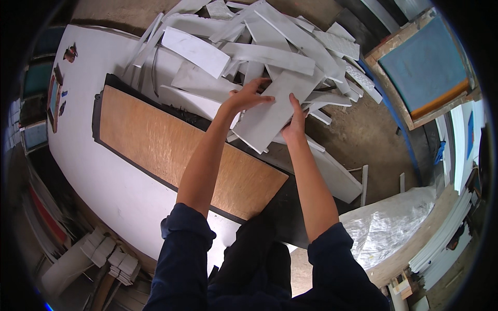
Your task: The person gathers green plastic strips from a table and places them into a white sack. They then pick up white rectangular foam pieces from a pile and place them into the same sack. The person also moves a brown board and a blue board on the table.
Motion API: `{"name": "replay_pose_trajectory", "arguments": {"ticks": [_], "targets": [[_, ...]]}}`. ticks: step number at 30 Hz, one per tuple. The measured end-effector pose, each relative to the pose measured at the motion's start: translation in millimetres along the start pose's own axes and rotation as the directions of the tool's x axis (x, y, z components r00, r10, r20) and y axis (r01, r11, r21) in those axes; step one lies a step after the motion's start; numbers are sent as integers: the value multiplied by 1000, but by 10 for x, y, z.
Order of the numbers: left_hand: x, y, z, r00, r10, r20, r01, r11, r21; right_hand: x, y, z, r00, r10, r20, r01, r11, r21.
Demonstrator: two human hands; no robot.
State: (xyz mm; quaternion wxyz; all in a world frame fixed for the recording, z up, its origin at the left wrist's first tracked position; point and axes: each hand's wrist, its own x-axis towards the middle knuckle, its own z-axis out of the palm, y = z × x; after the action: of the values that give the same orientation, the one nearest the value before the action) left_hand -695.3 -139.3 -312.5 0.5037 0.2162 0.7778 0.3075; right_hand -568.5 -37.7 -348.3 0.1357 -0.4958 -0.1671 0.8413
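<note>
Between my hands is a long flat pale grey-white foam-like board (264, 121), tilted over a heap of similar offcuts. My left hand (249, 97) grips its left edge, with the thumb lying on the upper face. On the opposite edge, my right hand (296, 122) holds it with the thumb on top and the other fingers hidden beneath. Behind the board spreads the pile of white strips and slabs (270, 58), some curved, some rough-edged. Left of my left hand lies a loose white slab (196, 51) on the heap.
A brown wooden board (181, 153) on a black sheet lies across the white table (98, 171). At right stands a wood-framed blue-green screen (425, 65). Crumpled clear plastic sheeting (389, 223) covers something at lower right. Stacked white strips (111, 254) sit at lower left.
</note>
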Motion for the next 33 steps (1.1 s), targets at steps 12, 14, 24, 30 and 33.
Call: {"name": "replay_pose_trajectory", "arguments": {"ticks": [12,14,24,30,33], "targets": [[-586,251,696,971,121,-208,-121,993,9,-811,-295,-282,971,-233,60,229,972,59],[-848,468,896,971,138,-195,-133,990,38,-1121,-413,-445,964,-261,53,256,963,78],[-1665,971,2363,872,487,-51,-479,870,119,-2570,-812,-1731,872,-484,-70,489,863,130],[-2290,1164,2981,692,717,84,-721,693,20,-3651,-783,-2452,686,-706,-177,728,668,156],[-2520,1082,3230,682,731,-33,-721,664,-199,-4227,-706,-2804,575,-771,-276,815,570,104]]}}
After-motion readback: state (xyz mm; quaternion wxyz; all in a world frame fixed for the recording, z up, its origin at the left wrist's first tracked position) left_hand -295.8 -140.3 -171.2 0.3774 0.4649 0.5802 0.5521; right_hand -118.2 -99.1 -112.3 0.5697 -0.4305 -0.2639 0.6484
